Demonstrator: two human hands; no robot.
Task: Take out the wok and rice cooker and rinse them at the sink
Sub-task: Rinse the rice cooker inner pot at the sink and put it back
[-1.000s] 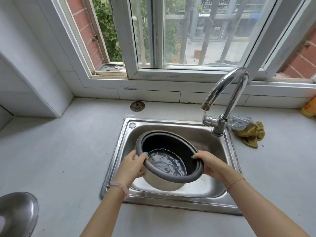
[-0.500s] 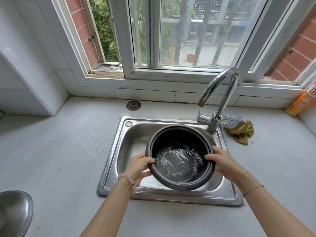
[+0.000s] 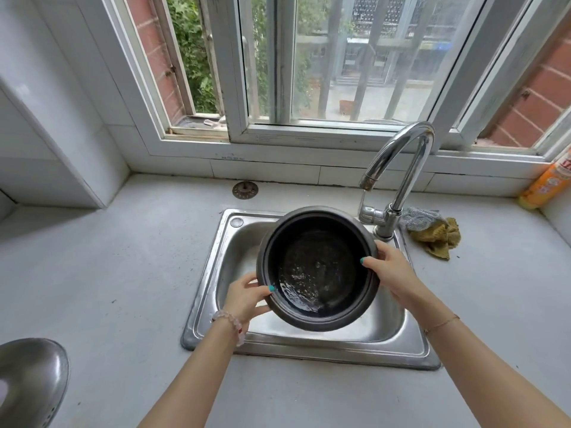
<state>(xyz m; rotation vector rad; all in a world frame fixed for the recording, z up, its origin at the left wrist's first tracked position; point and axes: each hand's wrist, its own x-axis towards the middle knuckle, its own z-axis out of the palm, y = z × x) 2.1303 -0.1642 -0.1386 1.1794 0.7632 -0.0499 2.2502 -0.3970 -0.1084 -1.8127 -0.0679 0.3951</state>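
Observation:
The dark rice cooker pot [image 3: 318,270] hangs above the steel sink [image 3: 213,273], close to level, with a little water pooled in its bottom. My left hand [image 3: 247,296] grips its near-left rim, thumb hooked over the edge. My right hand [image 3: 389,270] grips the right rim, thumb inside. The chrome faucet [image 3: 398,168] arches over the pot's far right edge; no water stream shows. A round metal piece [image 3: 27,381], perhaps a lid or the wok, lies at the lower left, cut off by the frame.
A drain strainer [image 3: 245,189] lies on the white counter [image 3: 108,273] behind the sink. A scouring pad and yellow cloth [image 3: 435,233] sit right of the faucet. An orange bottle [image 3: 547,186] stands in the far right corner under the window.
The pot was tipped toward me and low in the sink; it has been raised, levelled and shifted right under the faucet spout. Both hands kept their hold on the rim.

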